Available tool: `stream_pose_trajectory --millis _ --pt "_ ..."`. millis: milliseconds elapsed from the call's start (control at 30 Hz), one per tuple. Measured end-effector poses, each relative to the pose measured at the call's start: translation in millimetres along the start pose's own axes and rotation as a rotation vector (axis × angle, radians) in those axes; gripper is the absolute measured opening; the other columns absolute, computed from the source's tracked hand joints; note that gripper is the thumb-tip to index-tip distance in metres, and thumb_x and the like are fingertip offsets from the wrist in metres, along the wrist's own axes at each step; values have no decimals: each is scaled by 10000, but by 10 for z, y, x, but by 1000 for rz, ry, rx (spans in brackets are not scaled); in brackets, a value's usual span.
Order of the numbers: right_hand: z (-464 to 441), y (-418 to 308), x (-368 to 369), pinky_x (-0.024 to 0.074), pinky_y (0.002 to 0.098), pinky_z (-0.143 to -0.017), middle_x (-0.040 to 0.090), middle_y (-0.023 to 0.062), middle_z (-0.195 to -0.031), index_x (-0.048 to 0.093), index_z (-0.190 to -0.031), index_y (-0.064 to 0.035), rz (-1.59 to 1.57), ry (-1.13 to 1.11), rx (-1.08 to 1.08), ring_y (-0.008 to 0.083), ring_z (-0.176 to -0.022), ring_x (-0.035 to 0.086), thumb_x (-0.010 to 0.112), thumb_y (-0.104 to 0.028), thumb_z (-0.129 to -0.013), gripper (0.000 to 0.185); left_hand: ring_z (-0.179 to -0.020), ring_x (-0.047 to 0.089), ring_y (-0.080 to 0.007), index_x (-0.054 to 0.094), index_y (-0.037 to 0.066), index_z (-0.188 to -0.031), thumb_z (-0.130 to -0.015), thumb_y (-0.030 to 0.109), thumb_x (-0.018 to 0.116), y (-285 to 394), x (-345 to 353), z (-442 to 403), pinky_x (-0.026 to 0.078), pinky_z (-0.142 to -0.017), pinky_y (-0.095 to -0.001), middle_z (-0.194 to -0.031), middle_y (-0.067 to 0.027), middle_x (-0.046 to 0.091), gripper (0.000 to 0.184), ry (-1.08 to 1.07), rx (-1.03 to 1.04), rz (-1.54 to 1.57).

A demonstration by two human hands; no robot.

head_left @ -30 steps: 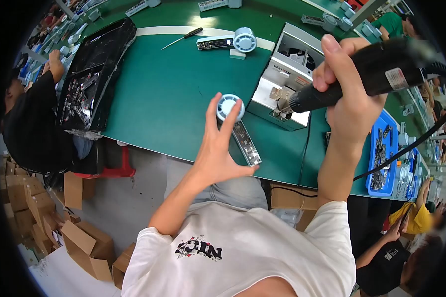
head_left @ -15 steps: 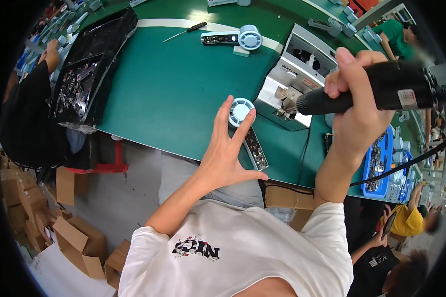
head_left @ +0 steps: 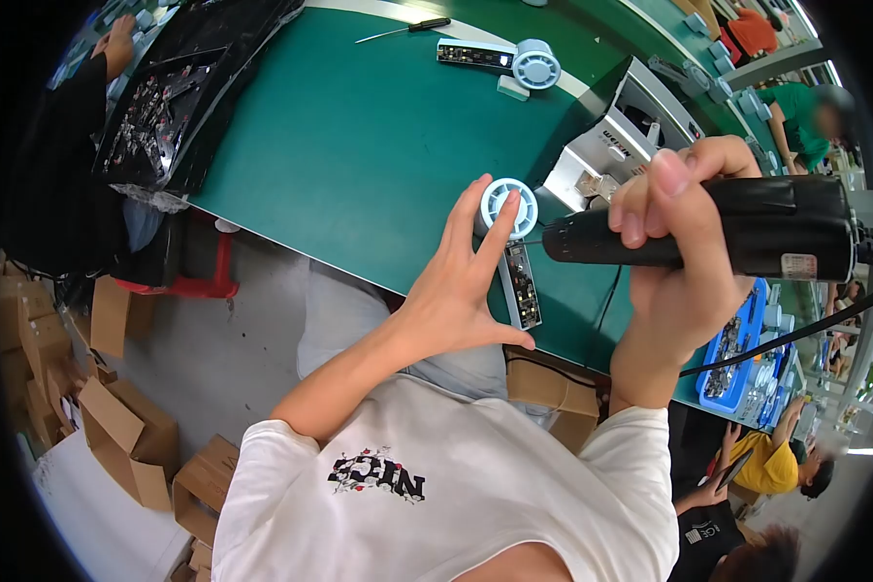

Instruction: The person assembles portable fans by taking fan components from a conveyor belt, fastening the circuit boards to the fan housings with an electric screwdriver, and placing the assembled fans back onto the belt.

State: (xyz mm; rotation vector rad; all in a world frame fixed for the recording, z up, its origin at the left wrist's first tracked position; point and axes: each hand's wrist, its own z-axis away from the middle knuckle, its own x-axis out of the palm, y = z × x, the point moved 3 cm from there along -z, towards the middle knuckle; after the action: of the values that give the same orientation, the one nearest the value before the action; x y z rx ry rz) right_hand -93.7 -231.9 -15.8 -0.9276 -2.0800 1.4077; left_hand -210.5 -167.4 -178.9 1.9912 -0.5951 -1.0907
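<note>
My right hand (head_left: 694, 228) is wrapped round a black electric screwdriver (head_left: 766, 225), whose bit points left at the near fan unit. That unit has a light-blue round head (head_left: 510, 208) and a handle with an exposed circuit board (head_left: 521, 286). My left hand (head_left: 461, 281) holds the unit, two fingers at the round head and the thumb stretched out by the handle's lower end. The bit's tip reaches the joint between head and board; exact contact is too small to tell. Behind the screwdriver stands a silver screw-feeder box (head_left: 592, 160).
A second fan unit (head_left: 477, 55) and a small screwdriver (head_left: 412, 28) lie at the far side. A black tray of parts (head_left: 155, 121) is at left, near a person's arm (head_left: 118, 48). A blue bin (head_left: 732, 364) is at right, crossed by the tool's cable.
The electric screwdriver has moved from the silver box to the near fan unit. My left hand keeps its place on the unit. The camera view has shifted.
</note>
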Motion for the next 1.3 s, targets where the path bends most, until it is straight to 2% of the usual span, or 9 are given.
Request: stream_pose_trajectory --millis 200,500,667,767,900,1100,1200,1267,1300 --pt "34 64 90 457 316 -555 478 49 -589 491 -899 -4 23 -29 27 148 -496 499 653 -13 -852 169 -1392 225 -554 138 110 -1576 -423 405 974 13 -25 -5 359 -1092 -570 -1545 -320 111 1455 -7 -7 39" --pt "54 87 87 465 310 -559 499 62 -607 479 -910 -3 15 -47 14 145 -506 506 647 -4 -847 180 -1394 248 -541 155 99 -1573 -405 418 982 -2 3 -1 361 -1092 -566 -1545 -313 118 1466 3 -8 20" --pt "84 146 117 460 295 -551 516 66 -637 466 -889 -19 -23 -73 -27 137 -503 509 655 21 -831 202 -1392 238 -544 139 128 -1579 -429 375 976 6 -10 -8 362 -1093 -555 -1539 -322 119 1443 -2 -14 36" --pt "86 232 106 456 280 -535 526 62 -651 456 -875 -29 55 -87 -66 125 -504 510 676 39 -813 239 -1385 253 -544 137 129 -1581 -426 373 976 -4 -13 -4 365 -1090 -551 -1537 -324 122 1448 -9 -9 44" --pt "114 278 106 454 252 -521 535 49 -654 453 -872 -36 118 -161 -121 107 -517 516 697 36 -816 261 -1371 272 -551 145 129 -1580 -428 372 975 -18 -10 0 377 -1080 -546 -1537 -324 121 1440 -12 -5 38" --pt "192 326 68 466 227 -562 587 37 -691 485 -881 -35 195 -338 -171 87 -597 563 737 39 -803 273 -1369 260 -507 158 75 -1564 -469 400 970 55 -20 3 317 -1102 -537 -1528 -295 169 1401 -38 -5 24" --pt "143 55 50 466 221 -587 611 38 -704 504 -882 -44 134 -333 -142 83 -623 572 769 43 -768 301 -1368 253 -485 165 48 -1556 -489 414 967 119 -90 -23 286 -1112 -533 -1523 -281 192 1384 -61 -12 1" --pt "89 -100 -143 458 249 -586 576 43 -705 481 -926 -46 -42 -236 -134 100 -601 547 700 27 -806 260 -1368 249 -470 169 30 -1550 -503 423 965 169 -128 -61 266 -1120 -530 -1520 -272 208 1373 10 -74 53" --pt "43 -191 -296 454 263 -585 558 45 -705 470 -949 -47 -170 -184 -162 109 -590 534 665 19 -825 241 -1352 269 -443 211 7 -1526 -593 397 938 168 -89 -78 276 -1108 -524 -1451 -249 288 1246 132 -170 167"
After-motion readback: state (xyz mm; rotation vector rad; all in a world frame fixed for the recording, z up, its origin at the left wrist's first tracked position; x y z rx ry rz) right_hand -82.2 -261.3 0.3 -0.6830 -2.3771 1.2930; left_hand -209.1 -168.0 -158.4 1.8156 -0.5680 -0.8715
